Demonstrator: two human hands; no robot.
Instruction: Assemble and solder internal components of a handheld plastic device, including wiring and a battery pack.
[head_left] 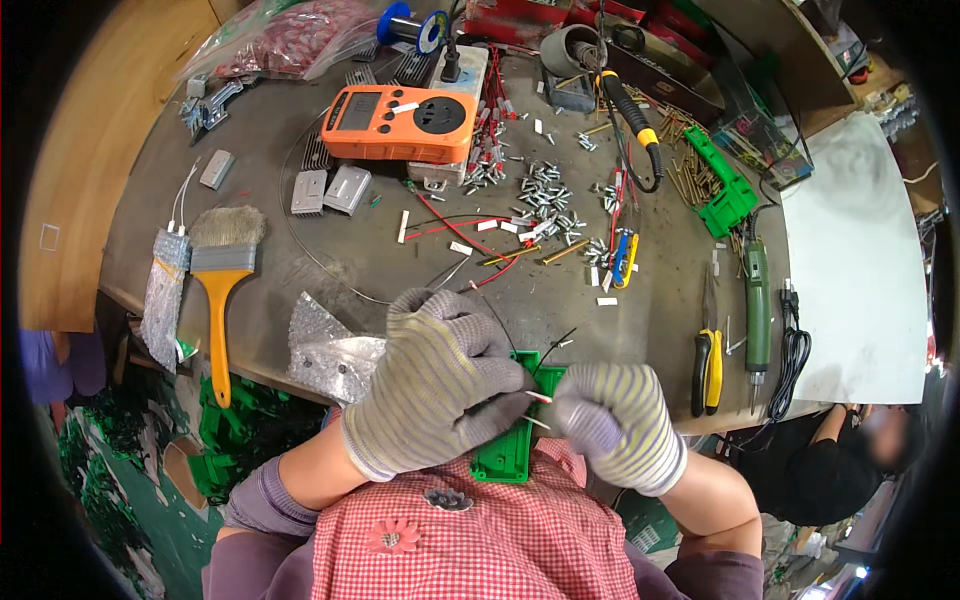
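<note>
Both my hands wear grey-and-yellow striped gloves. Below them, a green plastic housing (502, 458) rests at the table's near edge, against my checked apron. The fingers of my left hand (440, 385) are closed over the housing, pinching a thin wire (538, 423) whose pale end sticks out to the right. Just above it, a short red-and-white piece (539, 397) shows in the gap between the hands. My right hand (620, 425) is also closed, thumb against curled fingers; what it grips is hidden. A black wire (556, 345) rises from the housing's far end.
Behind my hands lie scattered screws (548, 195), red wires and white tags. An orange multimeter (400, 123) sits farther back. On the left are a paintbrush (222, 290) and bubble wrap (330, 350); on the right, pliers (708, 365), a green electric screwdriver (757, 310) and a soldering iron (630, 110).
</note>
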